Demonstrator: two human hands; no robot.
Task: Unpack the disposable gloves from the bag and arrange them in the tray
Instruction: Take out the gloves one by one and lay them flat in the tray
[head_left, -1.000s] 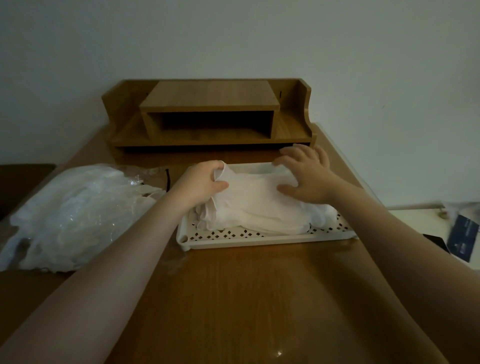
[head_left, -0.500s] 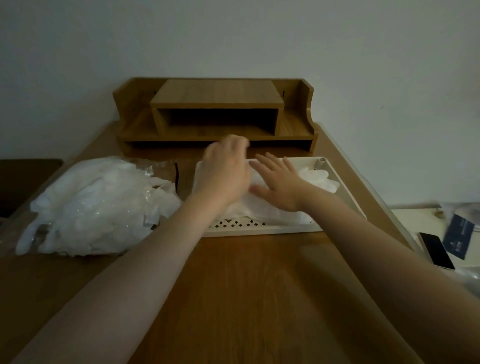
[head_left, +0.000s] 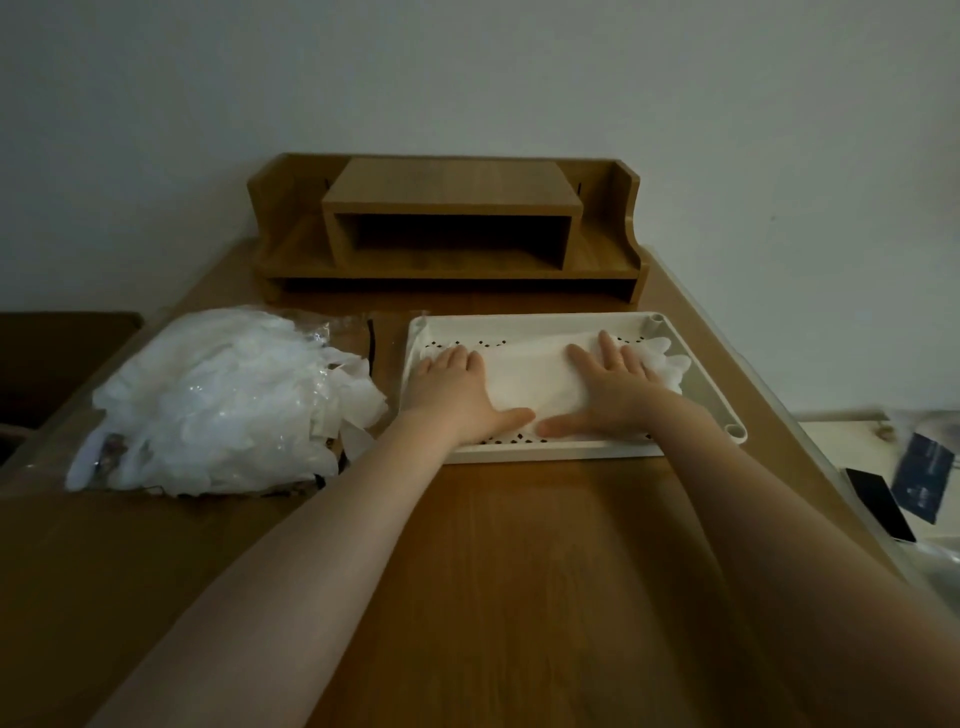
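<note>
On the counter: a white tray (head_left: 696, 384) lay right of centre on the wooden counter (head_left: 519, 571), with a folded stack of gloves (head_left: 535, 379) inside it.
Left hand: the left hand (head_left: 457, 395) was spread flat, palm down, pressing the stack's left end.
Right hand: the right hand (head_left: 613, 389) was spread flat on the stack's right part, thumb pointing towards the left thumb.
Glove tips: pale fingers stuck out beyond the right hand.
Bag: a clear bag (head_left: 223, 405), seemingly full of more gloves, lay left of the tray.
Behind: a wooden shelf (head_left: 447, 228) stood against the wall.
Far right: a dark phone (head_left: 878, 504), partly blurred.
</note>
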